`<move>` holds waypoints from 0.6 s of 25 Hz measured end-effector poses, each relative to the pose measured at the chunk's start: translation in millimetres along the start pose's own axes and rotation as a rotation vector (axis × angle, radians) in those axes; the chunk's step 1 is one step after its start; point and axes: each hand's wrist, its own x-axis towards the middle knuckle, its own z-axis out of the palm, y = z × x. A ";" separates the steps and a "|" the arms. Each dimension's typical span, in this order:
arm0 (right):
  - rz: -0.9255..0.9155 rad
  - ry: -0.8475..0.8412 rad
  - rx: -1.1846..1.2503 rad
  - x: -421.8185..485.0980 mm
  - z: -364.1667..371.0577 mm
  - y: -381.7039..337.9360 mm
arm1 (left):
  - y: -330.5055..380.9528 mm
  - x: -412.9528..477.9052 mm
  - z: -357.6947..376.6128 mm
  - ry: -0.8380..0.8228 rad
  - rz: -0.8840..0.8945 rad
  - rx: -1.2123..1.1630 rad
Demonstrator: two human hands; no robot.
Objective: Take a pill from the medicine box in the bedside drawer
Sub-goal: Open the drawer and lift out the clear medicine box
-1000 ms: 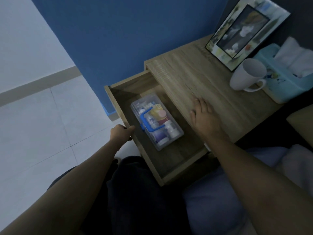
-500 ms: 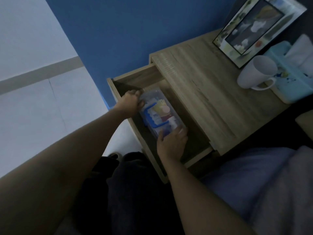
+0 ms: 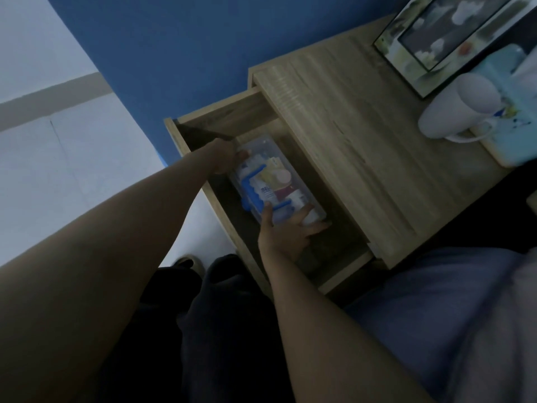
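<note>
Head view shows us looking down into an open bedside drawer (image 3: 232, 117), pulled out from a light wooden nightstand (image 3: 363, 135) that stands against a blue wall (image 3: 189, 48). The medicine box (image 3: 276, 181), a clear plastic case with a blue handle (image 3: 255, 184) on its lid, lies flat on the drawer floor, its long side running along the drawer. Through the lid we make out packets and small containers, though the dim, blurred picture keeps us from reading any label or telling a single pill.

Our left hand (image 3: 225, 159) is at the far end of the box, fingers curled around that end and touching it. Our right hand (image 3: 287, 231) is at the near end, fingers spread wide, the thumb lying on the lid beside the blue handle and the other fingertips (image 3: 305, 210) pressed on the near corner. So we have the box gripped between both hands, one at each end; whether it has left the drawer floor we cannot tell.

On top of the nightstand, well apart from the drawer, stand a white mug (image 3: 456, 109), a framed picture (image 3: 453, 33) leaning behind it, and a pale teal tissue box (image 3: 511, 135) just beside the mug. Dark trousers (image 3: 226, 330) fill the space below the drawer
</note>
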 end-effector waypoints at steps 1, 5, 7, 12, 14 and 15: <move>0.021 -0.012 0.050 1.5 0.1 0.3 | -0.8 0.4 -0.3 0.000 0.008 -0.004; 0.065 -0.021 0.189 6.0 -1.5 3.8 | -2.3 -0.8 -1.2 0.003 0.044 -0.022; 0.055 0.006 0.213 4.3 -7.5 7.7 | -0.3 -5.2 -4.8 -0.005 0.057 -0.014; -0.010 0.030 0.208 -16.9 -27.8 7.1 | 9.0 -35.9 -22.8 0.033 0.114 0.080; -0.051 0.028 0.241 -30.0 -41.9 0.7 | 15.7 -58.8 -36.4 0.094 0.102 0.185; -0.072 0.030 0.254 -37.3 -49.8 -2.2 | 20.4 -70.9 -45.4 0.135 0.099 0.224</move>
